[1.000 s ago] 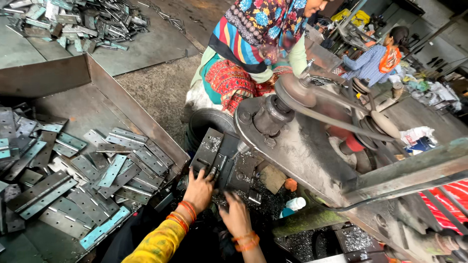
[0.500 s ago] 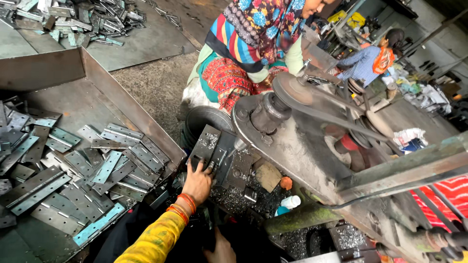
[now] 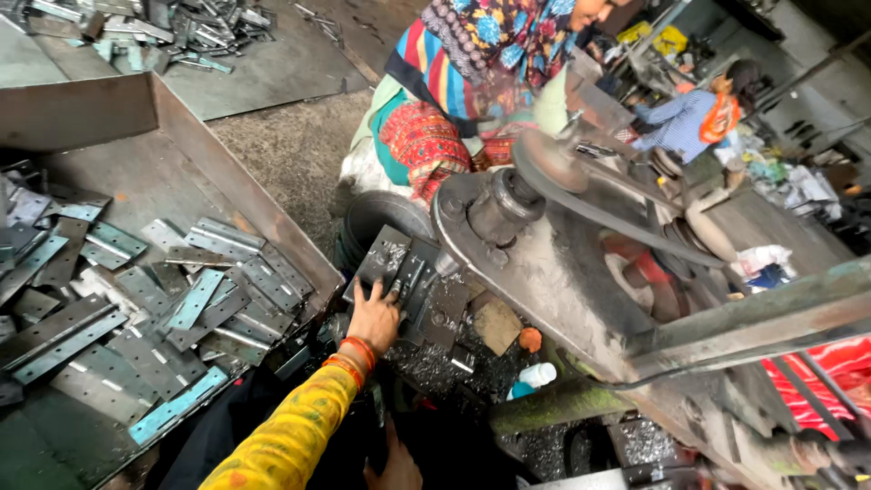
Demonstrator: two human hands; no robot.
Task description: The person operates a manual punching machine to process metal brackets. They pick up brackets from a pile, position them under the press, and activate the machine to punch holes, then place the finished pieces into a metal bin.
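My left hand (image 3: 374, 318), in a yellow sleeve with red and orange bangles, rests with spread fingers on a stack of dark metal plates (image 3: 413, 268) at the bed of a grimy press machine (image 3: 562, 272). My right hand (image 3: 396, 465) is low at the bottom edge. Only its fingers show, beside a dark object, and I cannot tell whether it holds anything. Metal shavings (image 3: 435, 363) lie under and around the plates.
A rusty tray (image 3: 227, 181) on the left holds several silver and blue hinge plates (image 3: 195, 299). A person in colourful clothes (image 3: 454, 100) sits across the machine, behind its flywheel and belt (image 3: 553, 163). Another person (image 3: 689, 118) works far right. A small white bottle (image 3: 537, 375) lies nearby.
My right hand has drawn back from the plates down to the bottom edge. My left hand has stayed on the dark plates. The view has shifted slightly.
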